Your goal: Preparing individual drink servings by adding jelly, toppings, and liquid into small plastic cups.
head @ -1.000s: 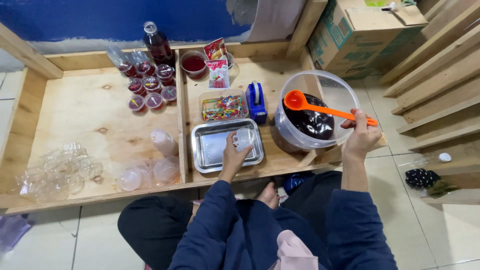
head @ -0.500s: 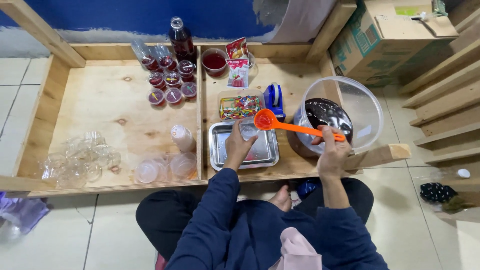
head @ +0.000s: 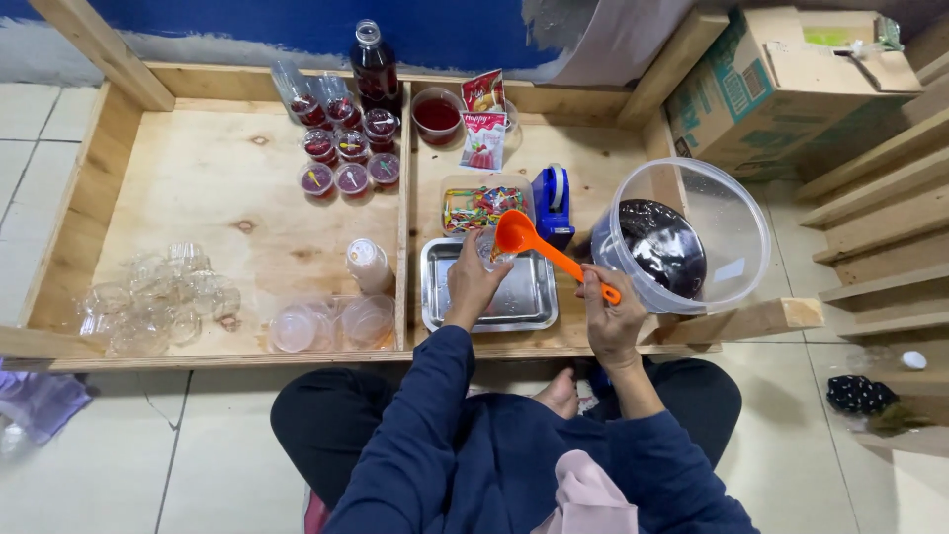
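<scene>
Gripping the handle of an orange plastic ladle [head: 549, 252], right hand [head: 611, 318] closed round the handle's near end, forearm in a dark blue sleeve rising from the lap, wrist bent inward. Ladle bowl tipped over a small clear plastic cup [head: 491, 249] at the far edge of a rectangular shiny metal tray [head: 514, 302]. Left hand [head: 473, 282] resting over the tray, fingers curled loosely round that cup, thumb side up, arm stretched forward from the body; how firm the grip is cannot be told.

Just right of the tray, a large round clear plastic tub [head: 692, 235] with dark liquid at its bottom. Just beyond the tray, a clear box of coloured sprinkles [head: 479, 206] and a blue tape dispenser [head: 554, 203]. Further beyond the tray, a red-filled round bowl [head: 437, 114], two printed sachets [head: 482, 124] and a tall bottle of dark red liquid [head: 375, 69]. Left of the tray, past a wooden divider, a stack of clear lids [head: 368, 265], empty clear cups [head: 158, 297], and, further back, small sealed cups of red jelly [head: 346, 148]. All on a pale plywood platform [head: 198, 188].
</scene>
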